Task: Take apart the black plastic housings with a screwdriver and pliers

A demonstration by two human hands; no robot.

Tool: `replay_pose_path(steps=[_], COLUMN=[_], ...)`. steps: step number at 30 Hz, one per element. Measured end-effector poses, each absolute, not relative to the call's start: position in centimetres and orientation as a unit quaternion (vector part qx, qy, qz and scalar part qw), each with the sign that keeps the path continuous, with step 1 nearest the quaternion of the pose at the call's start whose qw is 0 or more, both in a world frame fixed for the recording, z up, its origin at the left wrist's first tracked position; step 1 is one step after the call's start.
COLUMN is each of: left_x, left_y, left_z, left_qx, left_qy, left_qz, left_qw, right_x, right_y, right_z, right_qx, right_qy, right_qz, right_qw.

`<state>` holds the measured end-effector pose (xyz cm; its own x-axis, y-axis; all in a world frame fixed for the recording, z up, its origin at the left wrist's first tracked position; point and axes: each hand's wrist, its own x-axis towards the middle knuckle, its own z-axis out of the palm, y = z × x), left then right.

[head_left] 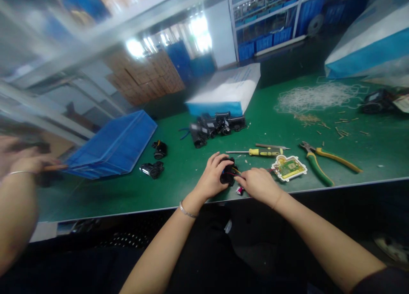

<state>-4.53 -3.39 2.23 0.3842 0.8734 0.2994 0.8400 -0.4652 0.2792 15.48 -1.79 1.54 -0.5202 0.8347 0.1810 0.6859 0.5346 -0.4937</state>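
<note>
My left hand [211,177] is wrapped round a black plastic housing [227,173] near the front edge of the green bench. Thin coloured wires [235,171] come out of the housing. At those wires, my right hand [260,184] is closed with thumb and fingers pinched together; the fingertips are partly hidden. A white-framed circuit board [289,168] lies just right of my right hand, with red and dark wires running toward it. Below the housing sits a small pink-and-white piece [239,191], too small to name. Behind my hands lies a yellow-and-black screwdriver [266,151].
Pliers [329,159] with green and yellow handles lie at right. Several black housings [217,125] stand before a white-and-blue bag [223,91]. White strands [319,97] and brass-coloured pins [341,132] are scattered at back right. A co-worker's arm [19,191] reaches beside a blue bin [111,145].
</note>
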Motion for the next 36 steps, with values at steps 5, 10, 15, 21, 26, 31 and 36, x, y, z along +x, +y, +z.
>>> replay_pose_path(steps=[5,10,15,21,26,31,36], left_x=[-4.2,-2.3,-1.7,-2.3,-2.8,-2.5,-2.1], left_y=[-3.4,-3.4,-3.1,-2.9,-3.2,-3.8,-3.7], left_z=[2.4,3.6,4.3,4.9,5.2,5.8,5.9], left_qx=[0.813,0.815,0.814,0.800,0.808,0.837,0.841], left_qy=[0.532,0.520,0.517,0.528,0.513,0.467,0.463], left_qz=[0.232,0.252,0.264,0.285,0.288,0.278,0.272], left_qw=[0.042,0.025,-0.008,-0.006,-0.037,-0.062,-0.068], right_x=[16.5,15.3,13.9,12.4,12.6,15.2,15.4], right_y=[-0.7,-0.6,-2.1,-5.0,-4.9,-2.4,-3.9], right_z=[2.9,4.0,4.7,3.9,4.6,6.4,5.8], right_qx=[-0.330,-0.254,-0.208,-0.217,-0.185,-0.144,-0.157], right_qy=[-0.793,-0.556,-0.397,-0.444,-0.378,-0.235,-0.302], right_qz=[0.382,0.613,0.706,0.661,0.689,0.769,0.733], right_qw=[0.341,0.501,0.548,0.564,0.590,0.577,0.588])
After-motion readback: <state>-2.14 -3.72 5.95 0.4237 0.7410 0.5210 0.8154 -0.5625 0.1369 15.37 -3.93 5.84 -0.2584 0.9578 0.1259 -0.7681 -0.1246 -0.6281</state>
